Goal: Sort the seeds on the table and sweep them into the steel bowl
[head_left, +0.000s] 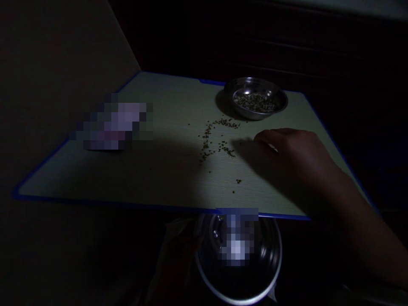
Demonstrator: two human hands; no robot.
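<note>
1. Head view: small greenish-brown seeds (225, 123) are scattered across a pale, blue-edged tabletop (165, 106).
2. Seeds judged light, hard, prone to roll; best pinched singly between thumb and fingertip.
3. Right hand (287, 146) is held just beside them, fingers curled close together; whether anything is pinched can't be told.
4. More are contained in a shallow, shiny round metal bowl (255, 114), far edge.
5. Left hand (188, 246) is lost in shadow beside a round metal basin (269, 272) below the near edge; finger state, contact can't be told.

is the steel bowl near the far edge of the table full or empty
Partly full: small seeds lie in the steel bowl, with bare inner wall showing above them at the back.
</note>
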